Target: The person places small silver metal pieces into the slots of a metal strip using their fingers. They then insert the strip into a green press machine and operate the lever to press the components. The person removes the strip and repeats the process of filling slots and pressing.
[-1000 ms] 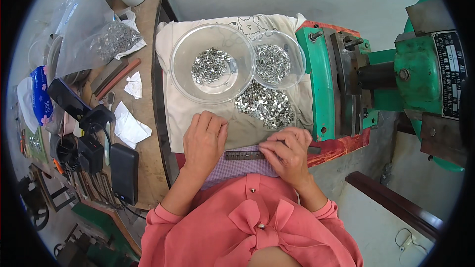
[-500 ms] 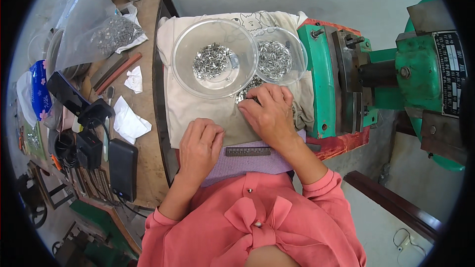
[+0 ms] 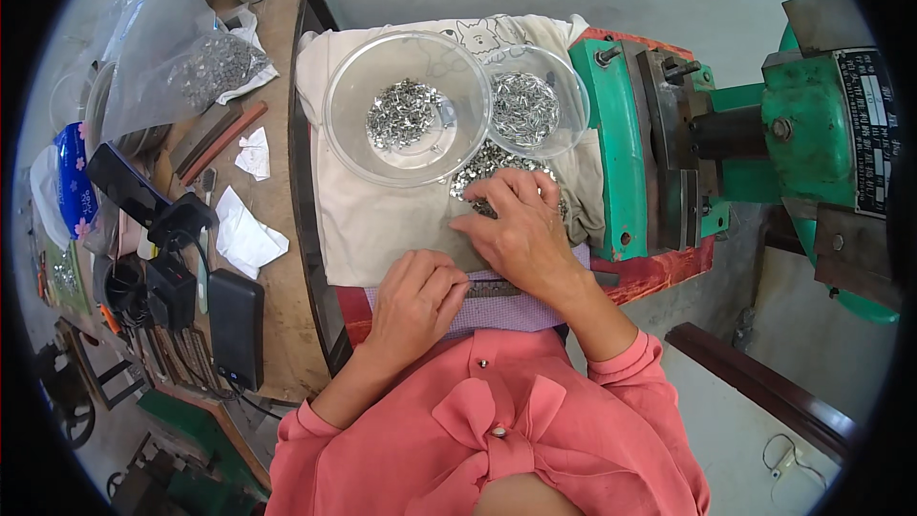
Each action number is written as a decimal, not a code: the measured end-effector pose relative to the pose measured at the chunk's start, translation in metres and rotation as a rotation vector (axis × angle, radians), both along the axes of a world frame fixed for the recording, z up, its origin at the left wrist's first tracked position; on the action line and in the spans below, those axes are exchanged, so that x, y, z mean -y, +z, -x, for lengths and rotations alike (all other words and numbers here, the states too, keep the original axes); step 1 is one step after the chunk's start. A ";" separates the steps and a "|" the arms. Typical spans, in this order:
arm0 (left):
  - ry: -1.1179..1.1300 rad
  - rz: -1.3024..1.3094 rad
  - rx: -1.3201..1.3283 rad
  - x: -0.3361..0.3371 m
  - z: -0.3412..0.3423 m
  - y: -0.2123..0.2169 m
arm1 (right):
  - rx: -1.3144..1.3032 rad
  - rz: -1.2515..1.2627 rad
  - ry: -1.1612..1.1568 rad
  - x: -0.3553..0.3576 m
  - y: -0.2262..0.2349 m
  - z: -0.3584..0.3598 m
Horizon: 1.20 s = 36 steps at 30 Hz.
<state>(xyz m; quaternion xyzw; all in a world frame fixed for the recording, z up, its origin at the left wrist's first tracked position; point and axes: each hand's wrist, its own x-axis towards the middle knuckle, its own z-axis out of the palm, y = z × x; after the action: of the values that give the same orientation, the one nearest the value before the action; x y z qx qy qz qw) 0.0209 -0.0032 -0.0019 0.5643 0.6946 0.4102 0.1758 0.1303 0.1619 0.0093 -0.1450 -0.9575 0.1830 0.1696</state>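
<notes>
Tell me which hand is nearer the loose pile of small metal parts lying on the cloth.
Right. The right hand rests with its fingertips on the loose pile of metal parts, just below the two clear bowls. The left hand lies lower on the cloth's near edge, apart from the pile.

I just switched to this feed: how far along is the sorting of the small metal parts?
Done so far: the large clear bowl and the small clear bowl each hold a heap of metal pieces. In hand: the right hand rests on the loose pile on the cloth, while the left hand sits at the cloth's near edge. Left: that pile, and a bag of parts aside.
</notes>
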 end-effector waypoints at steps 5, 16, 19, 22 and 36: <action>-0.083 -0.037 0.030 -0.001 -0.013 -0.006 | 0.008 0.008 0.009 -0.002 0.001 0.001; -0.104 -0.031 -0.092 -0.009 -0.025 -0.017 | -0.018 0.056 -0.128 0.007 -0.006 -0.005; -0.110 -0.013 -0.110 -0.008 -0.024 -0.017 | -0.048 0.090 -0.140 0.007 -0.005 -0.007; -0.114 -0.003 -0.100 -0.007 -0.021 -0.013 | -0.085 0.121 -0.159 0.007 -0.002 -0.015; -0.130 -0.022 -0.153 -0.002 -0.019 -0.009 | -0.093 0.162 -0.227 0.039 0.005 -0.079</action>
<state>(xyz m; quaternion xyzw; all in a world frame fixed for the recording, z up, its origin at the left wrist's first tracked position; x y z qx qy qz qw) 0.0403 -0.0012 -0.0109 0.6398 0.6634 0.3610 0.1423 0.2094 0.1231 0.0148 -0.2570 -0.9081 0.2460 0.2209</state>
